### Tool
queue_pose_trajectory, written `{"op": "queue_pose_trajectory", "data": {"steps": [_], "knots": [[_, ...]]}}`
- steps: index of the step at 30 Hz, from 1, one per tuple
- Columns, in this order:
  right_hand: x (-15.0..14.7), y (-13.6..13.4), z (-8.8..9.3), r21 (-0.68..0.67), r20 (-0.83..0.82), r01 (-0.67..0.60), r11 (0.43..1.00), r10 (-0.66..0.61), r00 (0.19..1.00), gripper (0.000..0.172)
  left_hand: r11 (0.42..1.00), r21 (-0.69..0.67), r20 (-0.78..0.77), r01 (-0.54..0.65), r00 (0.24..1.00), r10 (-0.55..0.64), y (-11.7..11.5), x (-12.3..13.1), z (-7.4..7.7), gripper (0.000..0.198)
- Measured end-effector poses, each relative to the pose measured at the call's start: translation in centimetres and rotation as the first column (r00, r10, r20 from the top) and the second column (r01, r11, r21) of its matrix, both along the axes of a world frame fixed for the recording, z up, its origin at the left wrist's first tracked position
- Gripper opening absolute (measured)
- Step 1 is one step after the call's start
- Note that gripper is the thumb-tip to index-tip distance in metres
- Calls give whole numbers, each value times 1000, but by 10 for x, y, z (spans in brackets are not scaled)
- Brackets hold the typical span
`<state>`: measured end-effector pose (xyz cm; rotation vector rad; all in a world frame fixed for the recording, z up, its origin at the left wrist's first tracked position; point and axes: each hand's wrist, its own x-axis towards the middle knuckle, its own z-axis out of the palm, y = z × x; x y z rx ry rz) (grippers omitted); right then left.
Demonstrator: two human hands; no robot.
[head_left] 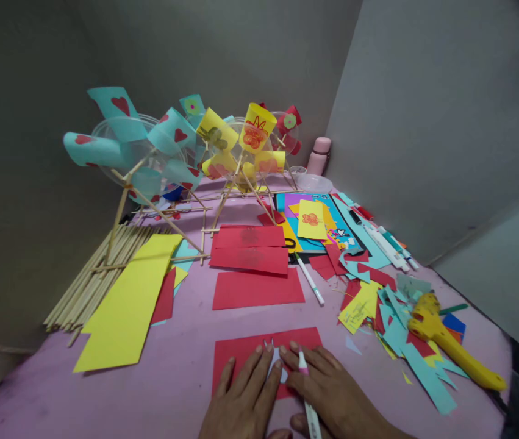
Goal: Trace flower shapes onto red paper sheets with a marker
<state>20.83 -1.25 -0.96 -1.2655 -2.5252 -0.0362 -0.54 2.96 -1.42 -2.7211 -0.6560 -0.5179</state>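
Observation:
A red paper rectangle (241, 344) lies on the pink-covered table in front of me. My left hand (245, 393) rests flat on its left part, fingers stretched out. On the right part of the paper, my right hand (332, 390) presses down with its fingertips, a white marker (313, 421) with a pink band held between its fingers. A small pale cut-out shape (283, 373) shows on the paper between both hands; fingers cover part of it. Just beyond lie another red rectangle (259, 289) and red pieces with dark drawings (250, 257).
Stick-framed wheels with blue cups (172, 137) and yellow cups (254, 131) stand behind. Yellow strips (126, 311) and bundled sticks (89, 268) lie left. Paper scraps (396, 329), a yellow glue gun (455, 350) and several markers (385, 247) lie right. A green-tipped marker (309, 280) lies mid-table.

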Motion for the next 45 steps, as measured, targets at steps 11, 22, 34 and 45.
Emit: {"op": "queue_pose_trajectory", "data": {"steps": [11, 22, 34, 45], "knots": [[-5, 2, -22, 117, -37, 15, 993, -11, 999, 33, 977, -186, -10, 100, 995, -104, 21, 0, 18, 61], [-3, 0, -5, 8, 3, -38, 999, 38, 999, 26, 992, -120, -30, -35, 999, 31, 25, -6, 33, 62], [6, -6, -1, 69, -97, 14, 998, -8, 995, 19, 994, 96, 26, 60, 998, -63, -2, -6, 5, 39], [-6, 18, 29, -290, -127, -154, 944, 121, 984, 46, 999, -3, 31, 49, 998, -49, -4, -9, -6, 52]]}}
